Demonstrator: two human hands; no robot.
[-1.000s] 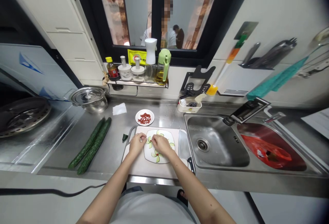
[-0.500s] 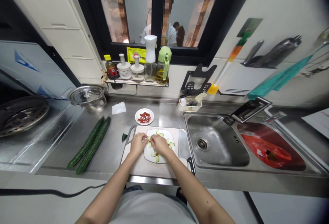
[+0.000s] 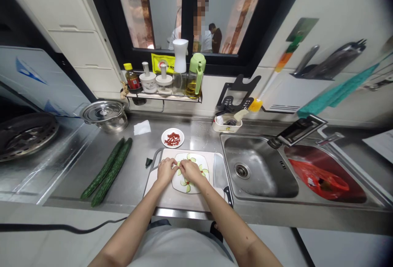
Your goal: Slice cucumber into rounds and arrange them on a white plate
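From my remote seat I see a plain pale-grey cloth shirt (image 3: 181, 250), dark bluish lower clothing (image 3: 159, 223) and slim bare forearms (image 3: 139, 216).

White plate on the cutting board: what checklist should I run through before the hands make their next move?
1. Plate rests within the cutting board: ok.
2. Left hand and right hand both at the plate's left side: ok.
3. Contents of the fingertips: cannot tell, too small and partly covered.
4. Green slices beneath the fingers in place: cannot tell, hidden there.
5. Red pieces available in the small dish beyond the board: ok.
6. Knife out of both hands, right of the plate: ok.
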